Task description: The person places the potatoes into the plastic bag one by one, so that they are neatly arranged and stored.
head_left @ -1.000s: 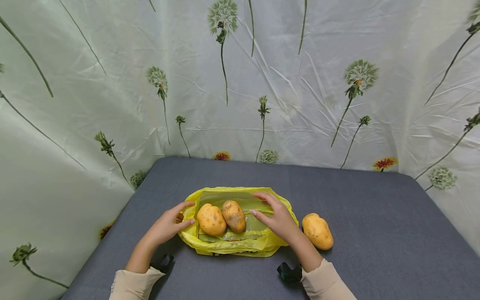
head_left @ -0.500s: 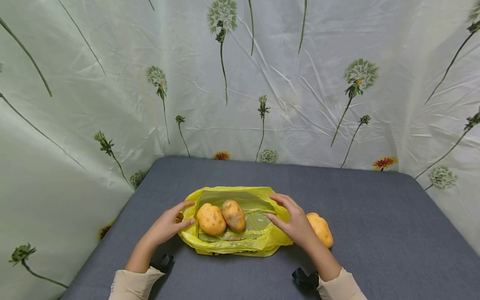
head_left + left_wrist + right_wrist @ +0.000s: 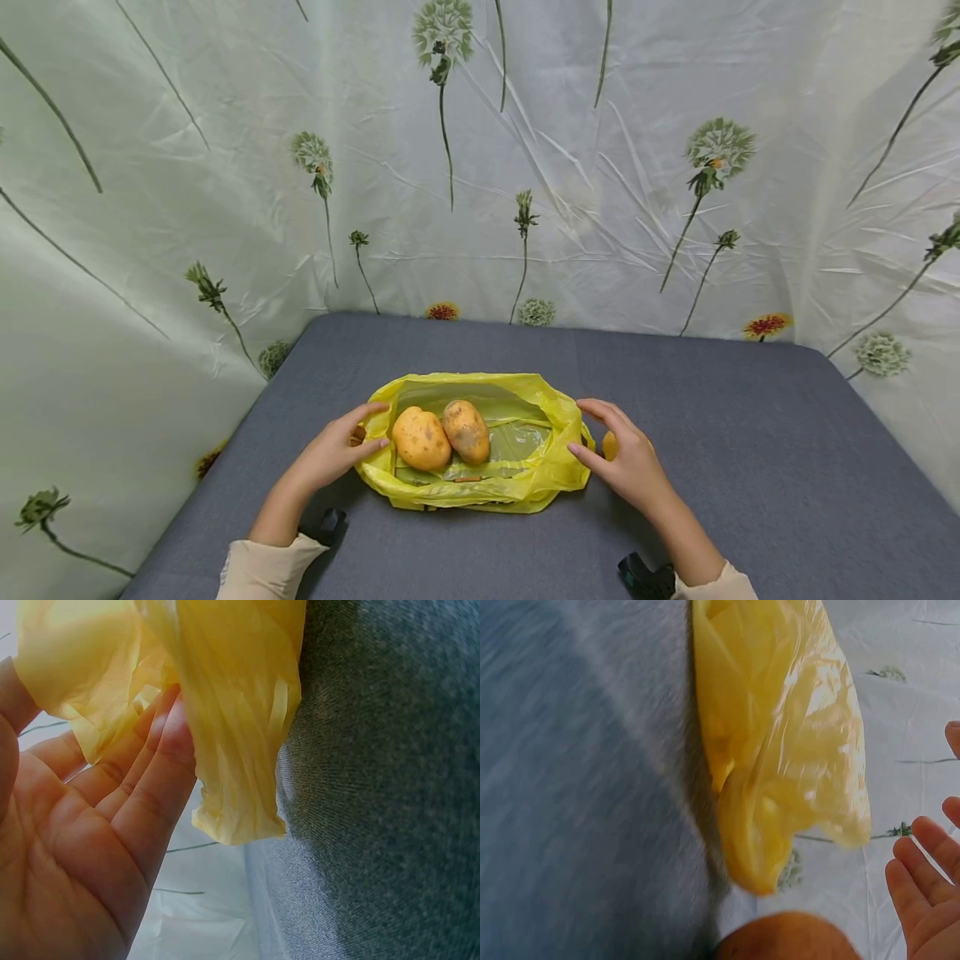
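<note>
A yellow plastic bag (image 3: 487,496) lies with its mouth spread wide. Two potatoes sit side by side inside it, a larger one (image 3: 422,439) on the left and a browner one (image 3: 467,432). At the bag's left rim is my left hand (image 3: 330,450); its extended fingers (image 3: 154,776) touch the plastic behind a hanging flap. My right hand (image 3: 630,468) hovers just beyond the right rim, thumb and fingers spread, holding nothing. A third potato (image 3: 610,446) is mostly hidden behind it in the head view; its rounded top (image 3: 784,937) shows low in the right wrist view.
Everything rests on a dark grey cloth-covered table (image 3: 735,433). Behind and to the left hangs a pale curtain (image 3: 585,183) printed with dandelions. Black straps sit at the left wrist (image 3: 326,527) and right wrist (image 3: 645,577).
My right hand has moved right, from over the bag's mouth to outside its right rim, and now covers most of the loose potato. My left hand and the two bagged potatoes stay put.
</note>
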Tool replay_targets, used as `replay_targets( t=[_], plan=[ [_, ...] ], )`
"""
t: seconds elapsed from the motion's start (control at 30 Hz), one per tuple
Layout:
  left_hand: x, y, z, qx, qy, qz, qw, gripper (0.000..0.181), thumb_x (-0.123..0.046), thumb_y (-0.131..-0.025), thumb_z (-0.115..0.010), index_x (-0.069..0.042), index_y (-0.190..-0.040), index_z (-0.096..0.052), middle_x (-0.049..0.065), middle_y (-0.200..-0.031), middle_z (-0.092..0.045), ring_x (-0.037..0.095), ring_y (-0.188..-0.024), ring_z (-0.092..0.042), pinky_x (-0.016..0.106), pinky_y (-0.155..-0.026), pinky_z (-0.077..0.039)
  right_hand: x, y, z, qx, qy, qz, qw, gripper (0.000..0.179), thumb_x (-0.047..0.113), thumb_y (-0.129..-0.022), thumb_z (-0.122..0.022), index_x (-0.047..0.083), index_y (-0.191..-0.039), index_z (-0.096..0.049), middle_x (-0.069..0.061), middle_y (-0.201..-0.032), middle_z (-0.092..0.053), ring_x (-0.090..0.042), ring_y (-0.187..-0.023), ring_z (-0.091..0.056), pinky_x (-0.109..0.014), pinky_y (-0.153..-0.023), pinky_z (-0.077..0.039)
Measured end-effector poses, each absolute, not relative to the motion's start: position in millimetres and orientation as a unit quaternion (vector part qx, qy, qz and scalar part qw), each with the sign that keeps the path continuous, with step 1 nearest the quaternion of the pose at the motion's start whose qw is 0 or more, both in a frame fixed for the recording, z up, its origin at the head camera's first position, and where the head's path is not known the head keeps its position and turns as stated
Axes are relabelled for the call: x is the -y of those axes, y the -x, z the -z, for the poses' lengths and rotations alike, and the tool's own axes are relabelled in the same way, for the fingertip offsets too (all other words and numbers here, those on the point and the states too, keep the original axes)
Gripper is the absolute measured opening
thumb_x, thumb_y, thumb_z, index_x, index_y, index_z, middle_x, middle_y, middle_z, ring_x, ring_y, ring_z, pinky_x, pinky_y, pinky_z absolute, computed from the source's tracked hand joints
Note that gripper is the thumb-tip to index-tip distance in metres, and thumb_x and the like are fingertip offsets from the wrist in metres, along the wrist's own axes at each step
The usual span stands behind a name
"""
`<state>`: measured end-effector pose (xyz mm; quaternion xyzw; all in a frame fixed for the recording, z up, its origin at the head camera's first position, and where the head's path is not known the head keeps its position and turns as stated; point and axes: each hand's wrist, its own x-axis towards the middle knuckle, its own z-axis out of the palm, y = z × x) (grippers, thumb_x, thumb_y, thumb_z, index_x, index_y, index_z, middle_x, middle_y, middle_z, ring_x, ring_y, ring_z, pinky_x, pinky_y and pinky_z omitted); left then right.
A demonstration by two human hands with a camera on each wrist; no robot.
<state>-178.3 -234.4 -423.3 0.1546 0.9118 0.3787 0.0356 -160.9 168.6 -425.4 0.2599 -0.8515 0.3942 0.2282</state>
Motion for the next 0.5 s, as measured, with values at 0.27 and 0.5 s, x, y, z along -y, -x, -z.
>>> replay_targets(
  t=[0.27, 0.5],
  plan=[
    [235, 177, 423, -0.91, -0.151, -0.383, 0.041, 0.054, -0.032, -0.086, -0.062, -0.01, -0.131, -0.044, 0.016, -0.127, -0.047, 0.032, -0.096, -0.053, 0.042, -0.072, -0.044, -184, 155, 431, 0.853, -0.241, -0.402, 0.231, 0.057, 0.003, -0.067, -0.078, 0.002, -0.119, -0.054, -0.004, -0.117, -0.054, -0.022, -0.105, -0.051, -0.01, -0.089, -0.029],
    [235, 179, 424, -0.91, -0.151, -0.383, 0.042, 0.054, -0.033, -0.085, -0.062, -0.01, -0.131, -0.044, 0.016, -0.126, -0.048, 0.03, -0.095, -0.053, 0.04, -0.071, -0.044, -198, 151, 433, 0.858, -0.235, -0.391, 0.235, 0.057, 0.006, -0.068, -0.078, 0.007, -0.12, -0.054, -0.004, -0.116, -0.054, -0.016, -0.103, -0.049, -0.01, -0.089, -0.028]
  ],
)
